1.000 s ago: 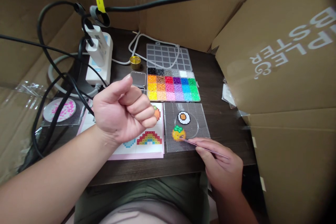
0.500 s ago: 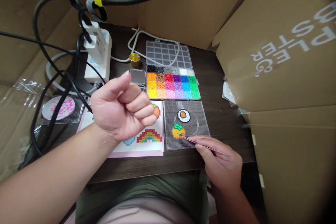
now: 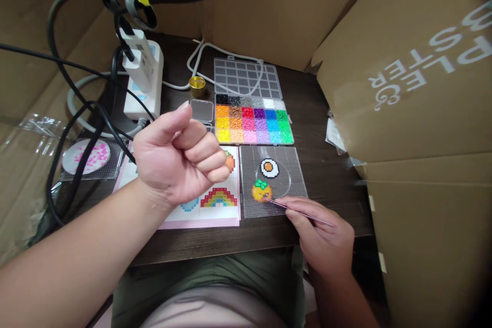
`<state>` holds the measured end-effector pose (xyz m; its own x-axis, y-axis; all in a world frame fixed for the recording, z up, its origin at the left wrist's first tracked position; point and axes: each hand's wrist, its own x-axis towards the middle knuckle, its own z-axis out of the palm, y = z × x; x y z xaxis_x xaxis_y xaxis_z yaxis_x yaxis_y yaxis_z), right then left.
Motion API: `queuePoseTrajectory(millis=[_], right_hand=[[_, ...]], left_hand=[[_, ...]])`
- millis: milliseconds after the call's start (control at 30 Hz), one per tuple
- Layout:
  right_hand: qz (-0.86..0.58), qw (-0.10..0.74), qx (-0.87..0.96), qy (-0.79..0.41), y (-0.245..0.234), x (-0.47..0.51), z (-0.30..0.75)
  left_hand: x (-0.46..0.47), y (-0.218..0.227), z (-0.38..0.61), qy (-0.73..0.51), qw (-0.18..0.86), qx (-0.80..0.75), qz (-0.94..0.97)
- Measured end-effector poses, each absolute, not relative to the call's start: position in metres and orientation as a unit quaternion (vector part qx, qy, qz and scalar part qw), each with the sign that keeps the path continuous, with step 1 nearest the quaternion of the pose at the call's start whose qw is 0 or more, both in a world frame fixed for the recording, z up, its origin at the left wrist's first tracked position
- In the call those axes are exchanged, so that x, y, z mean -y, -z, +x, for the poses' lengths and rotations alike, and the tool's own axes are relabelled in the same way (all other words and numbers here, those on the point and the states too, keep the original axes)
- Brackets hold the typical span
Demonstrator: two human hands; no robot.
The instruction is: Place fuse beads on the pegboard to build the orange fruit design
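Observation:
My left hand (image 3: 180, 156) is raised over the printed pattern sheet (image 3: 219, 215), closed in a fist with the thumb along the top; no object shows in it. Pinched in my right hand (image 3: 323, 230) is a pair of pink metal tweezers (image 3: 303, 211). The tips meet the lower right of an orange persimmon-like bead figure (image 3: 260, 193) with green leaves. This figure lies on a clear pegboard (image 3: 286, 205). Just above it on the board is a fried-egg bead figure (image 3: 269, 168), white with a black outline and an orange yolk.
Behind the board lies a compartment box of coloured beads (image 3: 253, 120), its clear lid (image 3: 246, 78) folded back. A small gold cup (image 3: 197, 86) stands beside it. At left are a white power strip (image 3: 144, 97), black cables and a dish of pink beads (image 3: 73, 159). Cardboard walls (image 3: 430, 128) surround the table.
Hardly anything differs. The view has shifted very slightly; the tweezers' tips stay at the orange figure and my left fist stays raised.

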<state>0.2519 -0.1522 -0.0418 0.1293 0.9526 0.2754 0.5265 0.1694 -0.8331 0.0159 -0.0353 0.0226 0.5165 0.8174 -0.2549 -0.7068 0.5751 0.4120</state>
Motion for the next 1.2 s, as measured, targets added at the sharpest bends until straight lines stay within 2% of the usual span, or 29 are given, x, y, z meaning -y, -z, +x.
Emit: queuePoseTrajectory(millis=[167, 333, 600, 733, 933, 1200], right_hand=[[-0.593, 0.46, 0.616, -0.239, 0.043, 0.152, 0.252], [-0.586, 0.502, 0.596, -0.22, 0.04, 0.156, 0.252], [-0.533, 0.524, 0.654, -0.112, -0.02, 0.09, 0.254], [-0.507, 0.482, 0.686, -0.199, -0.037, 0.022, 0.237], [-0.495, 0.382, 0.702, -0.342, -0.008, -0.032, 0.204], [-0.534, 0.397, 0.619, -0.418, 0.015, -0.035, 0.195]], left_hand=[[0.035, -0.022, 0.016, -0.443, 0.865, -0.195, 0.136], [0.037, -0.026, 0.016, -0.455, 0.861, -0.194, 0.117], [0.041, -0.019, 0.017, -0.452, 0.868, -0.162, 0.129], [0.042, -0.018, 0.016, -0.457, 0.867, -0.144, 0.141], [0.041, -0.018, 0.017, -0.448, 0.87, -0.109, 0.177], [0.043, -0.014, 0.016, -0.401, 0.897, -0.069, 0.176]])
